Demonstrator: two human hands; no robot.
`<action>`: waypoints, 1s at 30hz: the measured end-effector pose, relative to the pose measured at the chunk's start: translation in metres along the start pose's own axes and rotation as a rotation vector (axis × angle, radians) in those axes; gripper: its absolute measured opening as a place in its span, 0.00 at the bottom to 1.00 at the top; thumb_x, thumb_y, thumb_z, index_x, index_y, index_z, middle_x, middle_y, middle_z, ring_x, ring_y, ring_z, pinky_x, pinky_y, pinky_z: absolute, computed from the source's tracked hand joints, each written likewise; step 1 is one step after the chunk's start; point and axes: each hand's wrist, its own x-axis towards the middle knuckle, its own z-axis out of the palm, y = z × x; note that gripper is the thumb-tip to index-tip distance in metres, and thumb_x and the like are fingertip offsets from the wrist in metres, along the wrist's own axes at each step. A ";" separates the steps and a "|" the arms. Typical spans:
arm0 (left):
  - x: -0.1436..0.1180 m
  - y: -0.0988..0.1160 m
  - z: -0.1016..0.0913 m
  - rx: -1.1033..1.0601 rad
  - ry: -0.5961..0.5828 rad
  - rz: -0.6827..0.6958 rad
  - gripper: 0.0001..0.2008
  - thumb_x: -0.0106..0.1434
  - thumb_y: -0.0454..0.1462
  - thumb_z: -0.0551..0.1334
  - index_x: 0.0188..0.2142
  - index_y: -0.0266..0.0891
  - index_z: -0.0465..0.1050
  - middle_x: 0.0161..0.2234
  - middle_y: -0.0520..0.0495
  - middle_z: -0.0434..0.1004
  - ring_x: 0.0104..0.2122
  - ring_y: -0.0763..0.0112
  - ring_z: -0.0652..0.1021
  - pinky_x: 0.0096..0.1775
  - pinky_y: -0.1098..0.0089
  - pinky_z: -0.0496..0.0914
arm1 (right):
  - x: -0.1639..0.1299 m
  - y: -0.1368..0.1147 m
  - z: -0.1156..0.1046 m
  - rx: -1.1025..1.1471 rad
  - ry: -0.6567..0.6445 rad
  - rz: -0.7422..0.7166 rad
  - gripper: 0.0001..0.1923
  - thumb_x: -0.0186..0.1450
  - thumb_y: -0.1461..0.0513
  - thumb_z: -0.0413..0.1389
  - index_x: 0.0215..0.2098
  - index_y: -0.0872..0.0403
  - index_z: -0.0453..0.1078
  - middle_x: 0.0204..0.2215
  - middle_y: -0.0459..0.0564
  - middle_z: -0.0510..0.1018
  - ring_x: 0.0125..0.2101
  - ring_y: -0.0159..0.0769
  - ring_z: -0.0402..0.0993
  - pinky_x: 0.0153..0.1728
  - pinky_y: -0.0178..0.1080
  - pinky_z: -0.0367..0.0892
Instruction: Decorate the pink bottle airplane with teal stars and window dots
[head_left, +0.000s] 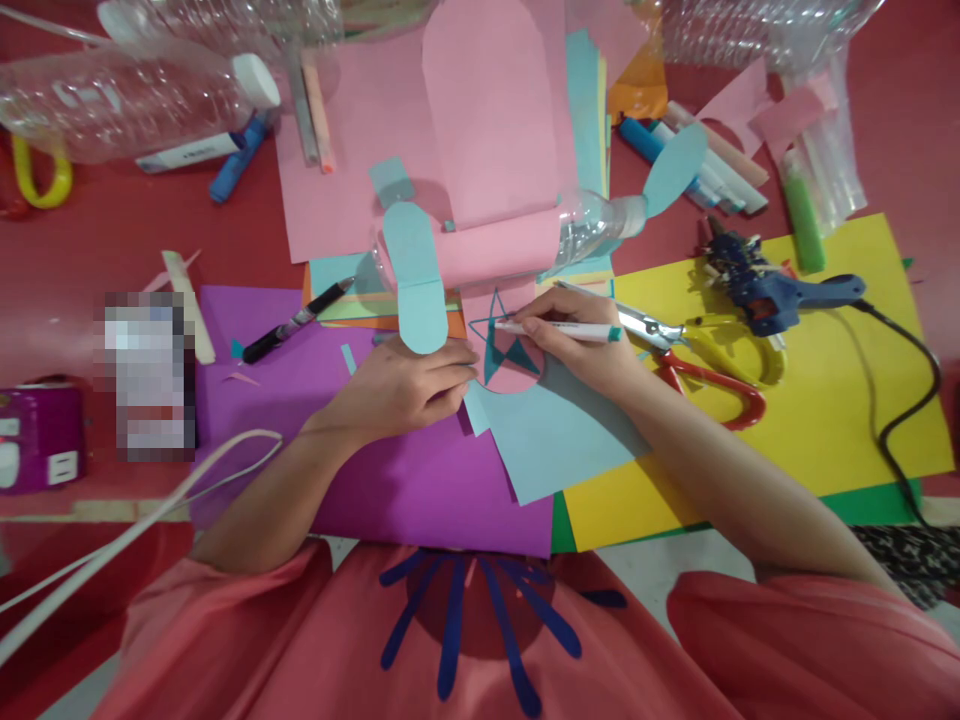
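My right hand [581,335] is closed around a white marker pen [574,328] with a teal end. Its tip touches a star [495,345] outlined on a rounded pink paper wing [517,375]; parts of the star are filled in teal. My left hand [416,385] lies with fingers extended, fingertips at the wing's left edge. The wing joins a plastic bottle [589,232] wrapped in pink paper [499,248]. Another pink wing [491,110] extends away from me. A light blue rounded strip [416,270] is at the bottle's left end, and a blue paper blade [676,168] is at its cap.
Red-and-yellow-handled scissors [709,385] and a blue glue gun [780,295] with a black cord lie on yellow paper [825,430]. A black pen [300,320] rests on purple paper [442,490]. Clear bottles [150,95] stand at the back left; a phone [150,375] lies at left.
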 end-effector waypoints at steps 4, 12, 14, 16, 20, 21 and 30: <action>-0.001 0.000 0.001 -0.007 -0.011 -0.011 0.15 0.70 0.33 0.51 0.39 0.38 0.78 0.43 0.46 0.84 0.43 0.66 0.83 0.45 0.67 0.78 | 0.000 -0.001 -0.001 -0.019 0.005 -0.001 0.10 0.64 0.56 0.57 0.30 0.53 0.72 0.24 0.46 0.75 0.25 0.31 0.69 0.27 0.37 0.64; -0.002 -0.001 0.002 -0.014 -0.006 -0.012 0.15 0.70 0.34 0.51 0.40 0.37 0.78 0.43 0.46 0.84 0.43 0.66 0.83 0.45 0.66 0.78 | 0.001 -0.004 -0.001 -0.041 0.043 0.000 0.05 0.63 0.61 0.56 0.29 0.53 0.72 0.26 0.47 0.78 0.27 0.33 0.72 0.29 0.38 0.65; -0.002 -0.001 0.002 -0.008 -0.008 -0.010 0.15 0.70 0.34 0.52 0.40 0.38 0.78 0.43 0.46 0.83 0.43 0.66 0.83 0.46 0.66 0.78 | 0.000 -0.004 -0.001 -0.035 0.042 0.003 0.05 0.63 0.61 0.56 0.29 0.53 0.72 0.25 0.48 0.78 0.26 0.33 0.72 0.29 0.38 0.65; -0.002 -0.001 0.002 -0.011 -0.014 -0.016 0.15 0.70 0.34 0.52 0.40 0.38 0.78 0.43 0.47 0.84 0.45 0.66 0.82 0.47 0.67 0.77 | 0.000 -0.004 -0.001 -0.030 0.043 0.008 0.05 0.63 0.62 0.56 0.29 0.53 0.72 0.25 0.47 0.78 0.27 0.33 0.71 0.29 0.38 0.65; -0.003 -0.001 0.002 -0.024 -0.011 -0.018 0.14 0.70 0.34 0.52 0.40 0.38 0.78 0.43 0.47 0.84 0.47 0.67 0.82 0.48 0.67 0.77 | 0.000 -0.004 -0.001 -0.040 0.042 0.013 0.05 0.63 0.62 0.56 0.29 0.52 0.72 0.26 0.47 0.78 0.27 0.33 0.71 0.30 0.39 0.66; -0.003 -0.001 0.002 -0.025 -0.009 -0.018 0.14 0.70 0.34 0.52 0.39 0.38 0.78 0.43 0.47 0.84 0.46 0.66 0.82 0.48 0.67 0.77 | 0.000 -0.004 -0.001 -0.043 0.037 0.013 0.05 0.63 0.62 0.56 0.29 0.52 0.72 0.25 0.47 0.77 0.27 0.33 0.71 0.30 0.39 0.66; -0.002 0.000 0.002 -0.034 -0.018 -0.021 0.15 0.70 0.34 0.52 0.40 0.39 0.78 0.44 0.46 0.83 0.47 0.66 0.82 0.48 0.66 0.77 | 0.001 -0.003 -0.001 -0.027 -0.015 0.005 0.09 0.62 0.61 0.56 0.24 0.52 0.69 0.21 0.46 0.74 0.22 0.31 0.67 0.25 0.38 0.61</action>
